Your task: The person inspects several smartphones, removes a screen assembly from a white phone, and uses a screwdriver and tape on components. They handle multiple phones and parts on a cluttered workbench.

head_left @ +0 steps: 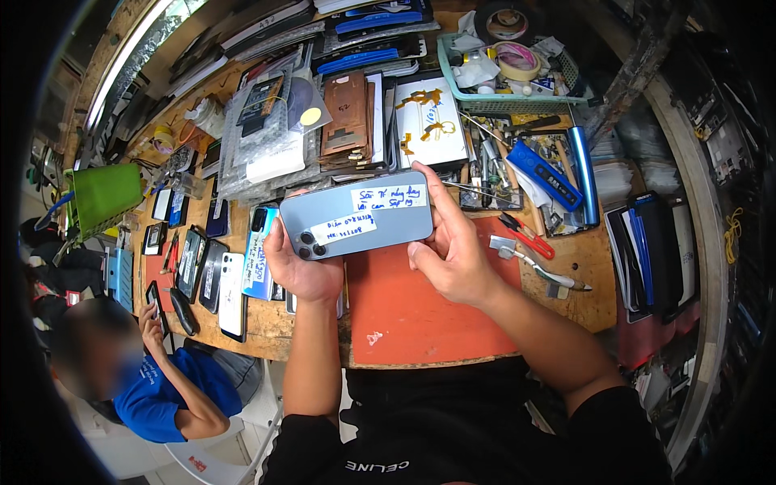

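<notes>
A blue-grey smartphone lies sideways between my two hands, its back facing up. Two white handwritten paper labels are stuck on that back, and the camera lenses sit at its lower left corner. My left hand grips the phone's left end, with the thumb along the edge and the other fingers hidden underneath. At the opposite end, my right hand is closed round the corner, its index finger along the short edge and its thumb near the lower edge. Under the phone lies an orange-red work mat.
Several phones, including a white one, lie left of the mat. Red-handled pliers and a brush lie to the right. Behind are stacked phone parts and a green basket. A person in blue sits at left.
</notes>
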A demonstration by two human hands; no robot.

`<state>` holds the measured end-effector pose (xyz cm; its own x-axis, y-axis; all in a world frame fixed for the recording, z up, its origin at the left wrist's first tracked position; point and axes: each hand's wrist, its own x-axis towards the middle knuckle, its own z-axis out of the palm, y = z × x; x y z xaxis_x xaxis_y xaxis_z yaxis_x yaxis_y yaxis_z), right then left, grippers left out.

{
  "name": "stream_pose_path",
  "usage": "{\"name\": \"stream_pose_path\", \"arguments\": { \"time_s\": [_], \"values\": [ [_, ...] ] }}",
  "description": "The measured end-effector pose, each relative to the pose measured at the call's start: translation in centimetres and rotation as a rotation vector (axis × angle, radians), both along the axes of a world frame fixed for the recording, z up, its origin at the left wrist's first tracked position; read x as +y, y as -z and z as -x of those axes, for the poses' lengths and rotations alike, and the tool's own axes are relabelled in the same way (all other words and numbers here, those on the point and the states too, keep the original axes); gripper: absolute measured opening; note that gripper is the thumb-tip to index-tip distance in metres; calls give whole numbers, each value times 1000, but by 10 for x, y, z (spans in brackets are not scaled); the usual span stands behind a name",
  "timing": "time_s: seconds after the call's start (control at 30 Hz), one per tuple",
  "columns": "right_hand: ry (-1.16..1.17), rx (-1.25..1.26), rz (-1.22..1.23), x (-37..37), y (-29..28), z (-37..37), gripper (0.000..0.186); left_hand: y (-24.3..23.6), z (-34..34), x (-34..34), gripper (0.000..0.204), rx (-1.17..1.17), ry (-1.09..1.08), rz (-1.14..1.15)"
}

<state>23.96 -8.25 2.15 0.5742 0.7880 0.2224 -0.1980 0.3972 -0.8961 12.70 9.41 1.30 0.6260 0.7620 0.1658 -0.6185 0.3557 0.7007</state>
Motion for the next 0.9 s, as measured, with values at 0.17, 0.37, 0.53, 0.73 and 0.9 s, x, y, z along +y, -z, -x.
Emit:
{"name": "stream_pose_path", "arguments": {
  "time_s": [0.17,0.37,0.53,0.73,0.9],
  "values": [
    [-41,24,-23,-3,-1,-3,95,1,0,0,56,26,-22,12],
    [-48,20,-31,-5,0,-4,94,4,0,3,58,38,-9,25],
    [-36,22,-42,-4,0,-4,94,5,0,5,60,12,33,14],
    [-43,4,-32,-5,0,-5,93,5,0,4,62,33,28,9],
    [-57,17,-30,-6,0,-5,93,4,1,4,62,23,41,17]
  ]
}}
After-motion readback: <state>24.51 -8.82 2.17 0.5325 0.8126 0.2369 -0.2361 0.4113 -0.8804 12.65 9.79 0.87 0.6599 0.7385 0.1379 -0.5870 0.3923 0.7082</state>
